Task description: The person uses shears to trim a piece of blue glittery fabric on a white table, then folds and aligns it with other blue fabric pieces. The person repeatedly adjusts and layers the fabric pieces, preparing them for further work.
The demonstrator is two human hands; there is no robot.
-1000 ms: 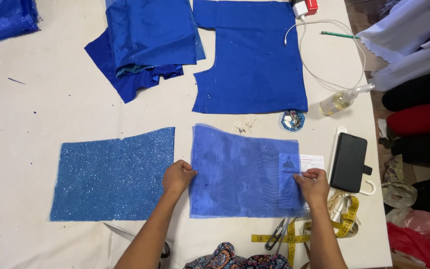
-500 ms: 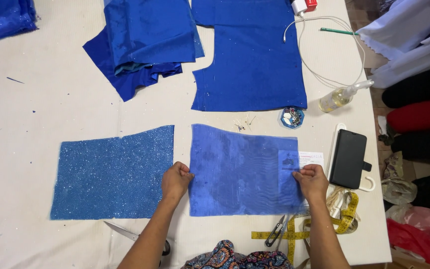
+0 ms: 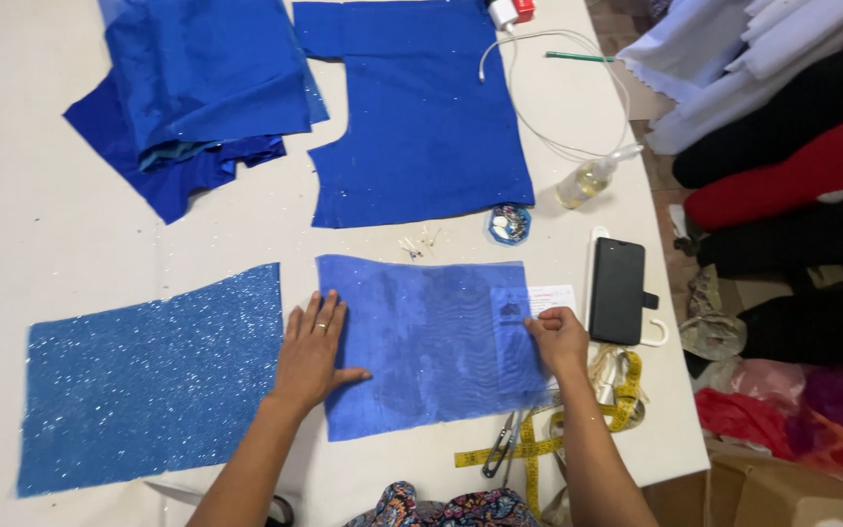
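1. Two hands press a sheer blue fabric piece (image 3: 421, 342) flat on the pale worktop (image 3: 31, 254): left hand (image 3: 311, 353) spread open, right hand (image 3: 558, 337) loosely curled at the edge.
2. Left hand's fingers have spread since earlier.
3. Glittery blue panel (image 3: 148, 381) just left; black phone (image 3: 617, 290) right.

a white rectangular paper label (image 3: 548, 299) with dark print lies half under the sheer blue fabric (image 3: 421, 342), near the right edge of the surface. just beside it lies a black phone (image 3: 618, 290), its dark screen blank.
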